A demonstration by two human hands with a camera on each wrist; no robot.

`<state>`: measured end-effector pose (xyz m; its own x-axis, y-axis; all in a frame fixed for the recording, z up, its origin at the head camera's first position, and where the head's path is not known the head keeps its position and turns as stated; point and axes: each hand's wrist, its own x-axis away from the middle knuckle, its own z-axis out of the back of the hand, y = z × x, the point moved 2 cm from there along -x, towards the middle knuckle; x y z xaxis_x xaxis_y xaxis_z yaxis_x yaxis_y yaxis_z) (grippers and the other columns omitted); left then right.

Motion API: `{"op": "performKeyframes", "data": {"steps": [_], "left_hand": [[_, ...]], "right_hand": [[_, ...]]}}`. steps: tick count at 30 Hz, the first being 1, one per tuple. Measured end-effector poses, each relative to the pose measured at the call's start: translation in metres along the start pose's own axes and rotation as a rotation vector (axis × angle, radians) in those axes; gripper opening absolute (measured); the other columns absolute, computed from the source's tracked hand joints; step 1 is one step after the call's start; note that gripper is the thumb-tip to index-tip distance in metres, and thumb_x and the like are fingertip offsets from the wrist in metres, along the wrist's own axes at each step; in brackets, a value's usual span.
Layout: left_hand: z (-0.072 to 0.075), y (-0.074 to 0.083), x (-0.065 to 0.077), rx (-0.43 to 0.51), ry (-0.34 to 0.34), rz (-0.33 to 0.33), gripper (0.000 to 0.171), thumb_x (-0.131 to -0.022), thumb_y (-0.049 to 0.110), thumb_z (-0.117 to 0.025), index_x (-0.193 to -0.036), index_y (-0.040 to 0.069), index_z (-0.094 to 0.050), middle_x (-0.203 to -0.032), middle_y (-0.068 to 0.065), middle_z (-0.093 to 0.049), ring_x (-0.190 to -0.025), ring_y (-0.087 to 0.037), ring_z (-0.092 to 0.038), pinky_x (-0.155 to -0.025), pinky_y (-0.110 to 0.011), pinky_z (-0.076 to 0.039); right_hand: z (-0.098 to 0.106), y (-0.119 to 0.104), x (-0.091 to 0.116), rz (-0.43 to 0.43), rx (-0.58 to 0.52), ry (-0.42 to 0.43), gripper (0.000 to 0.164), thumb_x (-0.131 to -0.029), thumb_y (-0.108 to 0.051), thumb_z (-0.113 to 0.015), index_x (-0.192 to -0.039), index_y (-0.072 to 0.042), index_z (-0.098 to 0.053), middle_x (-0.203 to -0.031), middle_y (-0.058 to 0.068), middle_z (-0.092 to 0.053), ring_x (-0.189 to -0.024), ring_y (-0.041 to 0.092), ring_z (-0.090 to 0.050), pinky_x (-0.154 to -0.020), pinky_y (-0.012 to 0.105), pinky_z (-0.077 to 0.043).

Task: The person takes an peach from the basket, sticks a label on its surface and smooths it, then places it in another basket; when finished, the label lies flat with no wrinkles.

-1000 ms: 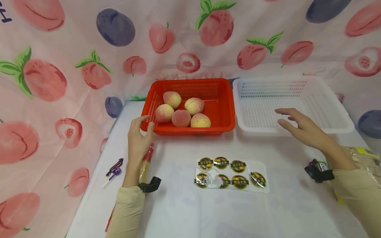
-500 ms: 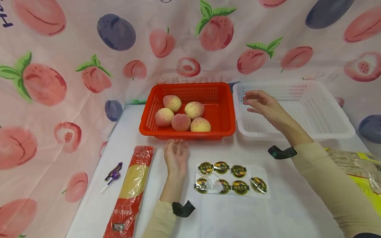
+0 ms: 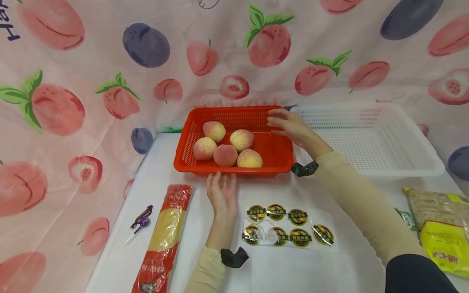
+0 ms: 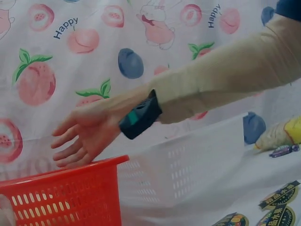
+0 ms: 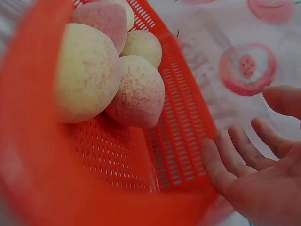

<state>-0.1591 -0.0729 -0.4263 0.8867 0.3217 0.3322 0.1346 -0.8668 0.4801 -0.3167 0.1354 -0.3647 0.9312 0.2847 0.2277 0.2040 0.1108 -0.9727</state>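
A red plastic basket (image 3: 270, 152) with several peaches (image 3: 242, 140) in its left and middle part stands at the back of the table. My left hand (image 3: 222, 197) is in front of it, palm up, fingertips right at the front wall under the rim. Over the basket's right end reaches my right hand (image 3: 294, 130), its fingers relaxed and slightly spread. In the right wrist view, the fingers (image 5: 216, 165) lie close beside the red rim, with nothing between them. The left wrist view shows the right hand (image 4: 89, 134) just above the basket's rim (image 4: 106, 162).
A white plastic basket (image 3: 399, 173) stands right of the red one. In front lies a sheet of round fruit stickers (image 3: 298, 217). To the left are a red-ended noodle packet (image 3: 165, 232) and wrapped candies (image 3: 143, 219); bagged goods (image 3: 443, 228) lie at the right edge.
My left hand has moved right, from beside the basket's left corner to its front. My right hand has swept left from above the white basket to the red basket's right end.
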Motion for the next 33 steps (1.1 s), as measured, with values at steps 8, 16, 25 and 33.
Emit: {"op": "performKeyframes", "data": {"steps": [8,16,25,33], "left_hand": [[0.005,-0.006,-0.001,0.117,-0.028,0.032,0.008,-0.087,0.013,-0.039,-0.094,0.015,-0.036,-0.098,-0.004,-0.038,-0.095,-0.021,-0.043,-0.095,-0.043,-0.038],[0.008,-0.008,-0.002,0.145,-0.044,0.031,0.009,-0.085,0.015,-0.038,-0.094,0.014,-0.037,-0.095,-0.004,-0.041,-0.093,-0.022,-0.044,-0.089,-0.042,-0.041],[0.009,-0.006,-0.002,0.142,-0.058,0.019,0.011,-0.085,0.014,-0.036,-0.096,0.013,-0.038,-0.094,-0.005,-0.042,-0.096,-0.024,-0.040,-0.090,-0.042,-0.040],[0.010,-0.004,-0.006,0.140,-0.060,0.019,0.011,-0.085,0.015,-0.035,-0.096,0.014,-0.038,-0.095,-0.005,-0.043,-0.100,-0.025,-0.040,-0.091,-0.042,-0.039]], "right_hand": [[-0.020,0.011,-0.030,-0.099,0.001,-0.004,0.057,-0.084,-0.030,-0.058,-0.132,-0.012,-0.034,-0.133,0.005,-0.039,-0.127,0.028,-0.034,-0.103,0.043,-0.032],[-0.044,0.028,-0.049,-0.296,-0.013,0.034,0.070,-0.077,-0.036,-0.066,-0.135,-0.017,-0.031,-0.135,0.002,-0.037,-0.124,0.024,-0.035,-0.103,0.041,-0.032],[-0.064,0.040,-0.064,-0.448,0.016,-0.016,0.059,-0.077,-0.036,-0.066,-0.124,-0.011,-0.043,-0.122,0.006,-0.043,-0.107,0.024,-0.046,-0.089,0.039,-0.046],[-0.069,0.038,-0.066,-0.464,0.023,0.023,0.047,-0.076,-0.036,-0.067,-0.114,-0.012,-0.054,-0.114,0.006,-0.049,-0.102,0.024,-0.048,-0.084,0.036,-0.049]]}}
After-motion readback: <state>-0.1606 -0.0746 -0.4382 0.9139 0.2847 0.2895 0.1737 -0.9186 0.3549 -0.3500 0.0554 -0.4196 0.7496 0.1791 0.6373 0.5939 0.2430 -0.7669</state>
